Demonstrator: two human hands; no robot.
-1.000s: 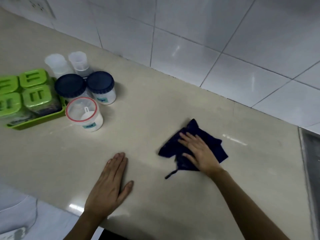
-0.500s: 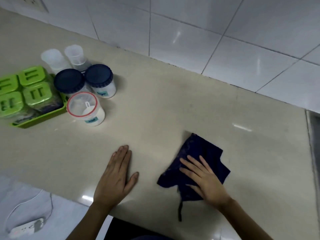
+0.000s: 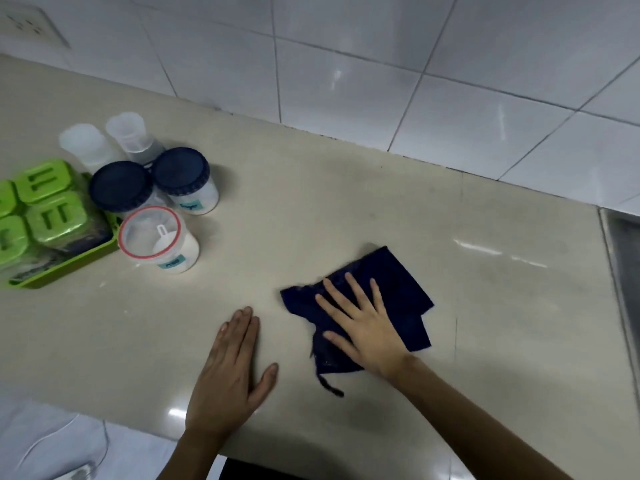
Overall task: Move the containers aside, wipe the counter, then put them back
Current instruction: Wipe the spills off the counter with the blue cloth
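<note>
A dark blue cloth (image 3: 401,282) lies crumpled on the beige counter (image 3: 311,202), right of centre. My right hand (image 3: 363,320) presses flat on it, fingers spread and pointing away from me. My left hand (image 3: 228,372) rests palm down on the bare counter near the front edge, a little left of the cloth, holding nothing. The containers stand grouped at the left: two blue-lidded jars (image 3: 121,185) (image 3: 181,168), a red-rimmed clear jar (image 3: 152,233) with a scoop inside, and two clear cups (image 3: 83,143) (image 3: 126,128).
A green tray (image 3: 69,265) with green-lidded boxes (image 3: 55,216) sits at the far left, touching the jars. White tiled wall runs along the back, with a socket (image 3: 24,26) at top left. A metal sink edge (image 3: 623,244) bounds the counter on the right.
My right hand slid the cloth toward the front edge, then back away from me and a little left. My left hand has stayed in place. The containers have not moved.
</note>
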